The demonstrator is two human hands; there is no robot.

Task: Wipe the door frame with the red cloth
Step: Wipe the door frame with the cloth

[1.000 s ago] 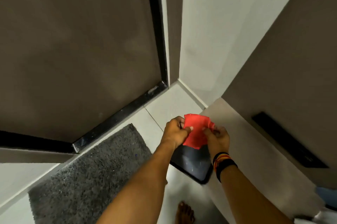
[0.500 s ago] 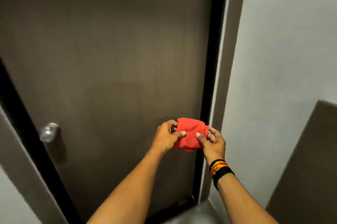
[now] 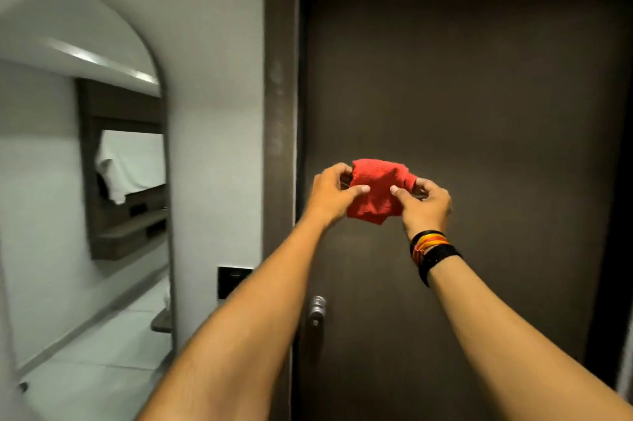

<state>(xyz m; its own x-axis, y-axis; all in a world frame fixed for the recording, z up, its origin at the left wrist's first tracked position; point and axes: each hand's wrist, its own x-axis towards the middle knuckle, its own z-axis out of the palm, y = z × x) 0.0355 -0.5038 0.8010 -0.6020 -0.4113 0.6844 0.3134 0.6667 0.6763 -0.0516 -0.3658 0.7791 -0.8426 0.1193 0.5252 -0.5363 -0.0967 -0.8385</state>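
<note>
A bunched red cloth [image 3: 376, 191] is held up in front of a dark brown door [image 3: 479, 146]. My left hand [image 3: 334, 192] pinches its left side and my right hand [image 3: 424, 203] pinches its right side; the right wrist wears black and orange bands. The brown door frame [image 3: 279, 112] runs upright just left of my left hand, with its top piece along the upper edge of the view. Neither the cloth nor a hand touches the frame.
A metal door handle [image 3: 317, 312] sits low on the door's left edge. A black wall switch plate [image 3: 233, 280] is on the white wall beside the frame. An arched mirror [image 3: 102, 180] fills the left wall, reflecting a room.
The view has swung up from the floor and mat to the door at chest height. Both hands kept hold of the red cloth and rose with it.
</note>
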